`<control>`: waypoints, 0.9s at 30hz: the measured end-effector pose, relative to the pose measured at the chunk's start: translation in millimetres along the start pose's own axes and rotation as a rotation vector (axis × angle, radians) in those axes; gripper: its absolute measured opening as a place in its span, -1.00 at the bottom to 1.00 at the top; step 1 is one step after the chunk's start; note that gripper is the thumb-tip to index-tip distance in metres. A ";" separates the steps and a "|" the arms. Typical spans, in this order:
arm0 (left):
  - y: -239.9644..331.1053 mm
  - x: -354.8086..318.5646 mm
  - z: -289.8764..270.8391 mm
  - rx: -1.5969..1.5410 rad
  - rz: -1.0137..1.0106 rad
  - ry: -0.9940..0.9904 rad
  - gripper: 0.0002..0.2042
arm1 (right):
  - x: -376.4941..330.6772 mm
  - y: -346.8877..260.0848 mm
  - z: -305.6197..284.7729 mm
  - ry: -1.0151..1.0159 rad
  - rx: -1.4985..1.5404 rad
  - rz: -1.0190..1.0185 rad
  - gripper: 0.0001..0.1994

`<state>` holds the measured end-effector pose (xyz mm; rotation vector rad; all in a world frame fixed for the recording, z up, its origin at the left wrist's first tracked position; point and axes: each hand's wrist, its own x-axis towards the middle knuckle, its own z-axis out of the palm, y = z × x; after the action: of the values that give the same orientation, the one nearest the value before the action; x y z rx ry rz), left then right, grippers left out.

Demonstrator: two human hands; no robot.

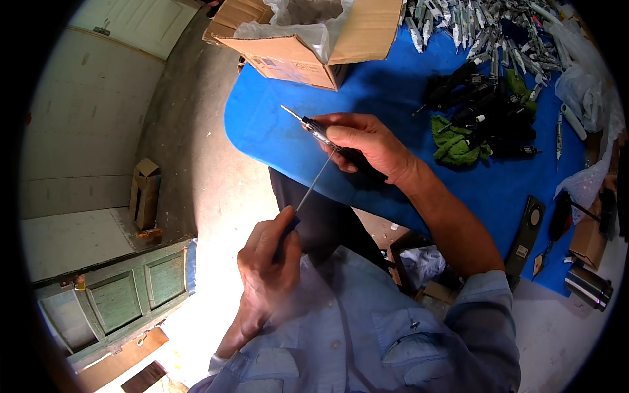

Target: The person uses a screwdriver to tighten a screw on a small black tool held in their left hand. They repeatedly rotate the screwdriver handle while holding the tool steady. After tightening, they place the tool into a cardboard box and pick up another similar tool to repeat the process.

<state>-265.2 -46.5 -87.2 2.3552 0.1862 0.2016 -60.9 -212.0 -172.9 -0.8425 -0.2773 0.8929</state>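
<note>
My left hand (268, 259) is closed round the dark blue handle of a screwdriver (314, 184), whose thin metal shaft slants up to the right. The shaft's tip meets the underside of a slim tool (317, 130) with a silver metal body, a thin rod at its front and a black rear part. My right hand (373, 141) grips this tool between thumb and fingers, above the near left edge of the blue table (262, 124). The fingers hide much of its body, and I cannot make out the exact spot where the screwdriver touches.
An open cardboard box (295, 65) with a plastic liner stands at the table's far left. Several black tools (481, 105) lie by a green cloth (455, 147). Behind them spreads a heap of silver pen-shaped pieces (468, 26). A metal cylinder (586, 286) sits at the right corner.
</note>
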 end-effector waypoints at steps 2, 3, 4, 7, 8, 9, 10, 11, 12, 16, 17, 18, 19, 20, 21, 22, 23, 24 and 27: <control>5.8 0.4 -3.5 -0.013 -0.069 -0.038 -0.62 | 0.4 2.1 -0.7 -0.005 -0.057 -0.028 -0.62; 7.6 0.7 -4.9 -0.033 -0.096 -0.052 -0.62 | 0.7 3.3 -1.0 -0.007 -0.086 -0.043 -0.63; 8.9 0.5 -6.0 -0.050 -0.125 -0.065 -0.62 | 1.4 4.7 -0.7 -0.010 -0.114 -0.057 -0.61; 8.7 0.6 -7.5 0.109 -0.005 -0.066 -0.62 | 2.4 7.3 0.7 -0.014 -0.179 -0.086 -0.57; 6.8 1.2 -7.0 0.148 0.070 -0.041 -0.62 | 2.2 7.6 1.3 -0.010 -0.188 -0.085 -0.56; 3.3 2.4 -5.5 0.186 0.145 -0.015 -0.61 | 2.1 8.0 1.9 -0.006 -0.197 -0.083 -0.56; 0.7 3.7 -4.7 0.224 0.221 0.009 -0.61 | 1.8 7.9 2.6 -0.011 -0.214 -0.098 -0.56; -1.0 4.8 -5.3 0.312 0.286 0.013 -0.59 | 1.4 7.3 3.7 -0.016 -0.231 -0.113 -0.56; -2.9 6.0 -6.6 0.400 0.351 0.018 -0.56 | 1.1 7.0 4.5 -0.021 -0.249 -0.128 -0.56; -6.1 11.2 -13.3 0.570 0.502 0.016 -0.49 | 0.3 8.9 6.0 0.001 -0.302 -0.140 -0.58; -5.1 12.8 -15.3 0.560 0.496 0.002 -0.49 | 0.2 9.9 5.4 0.000 -0.317 -0.144 -0.59; -3.8 14.5 -17.4 0.549 0.491 -0.012 -0.49 | -0.1 10.4 5.1 -0.002 -0.331 -0.148 -0.60; -3.9 15.1 -18.6 0.542 0.484 -0.025 -0.49 | 0.5 11.8 5.1 -0.008 -0.334 -0.157 -0.60; -5.1 15.3 -18.3 0.532 0.486 -0.028 -0.48 | 0.8 12.9 5.0 -0.014 -0.337 -0.166 -0.60; -6.4 15.3 -17.3 0.522 0.489 -0.031 -0.46 | 1.2 14.1 5.1 -0.020 -0.339 -0.174 -0.60; -6.7 15.5 -16.4 0.509 0.494 -0.035 -0.45 | 0.5 13.9 5.2 -0.009 -0.327 -0.168 -0.60; -6.5 15.1 -15.7 0.525 0.494 -0.041 -0.44 | -0.1 13.6 5.4 0.002 -0.314 -0.161 -0.60; -6.2 14.3 -15.0 0.542 0.493 -0.048 -0.43 | -0.4 13.3 5.7 0.013 -0.301 -0.154 -0.60; -5.5 15.6 -13.7 0.566 0.519 -0.072 -0.39 | -1.0 15.0 4.8 0.036 -0.271 -0.167 -0.61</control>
<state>-253.1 -30.3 -80.0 2.9304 -0.4709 0.3469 -72.7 -205.1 -180.9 -1.0686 -0.4374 0.6920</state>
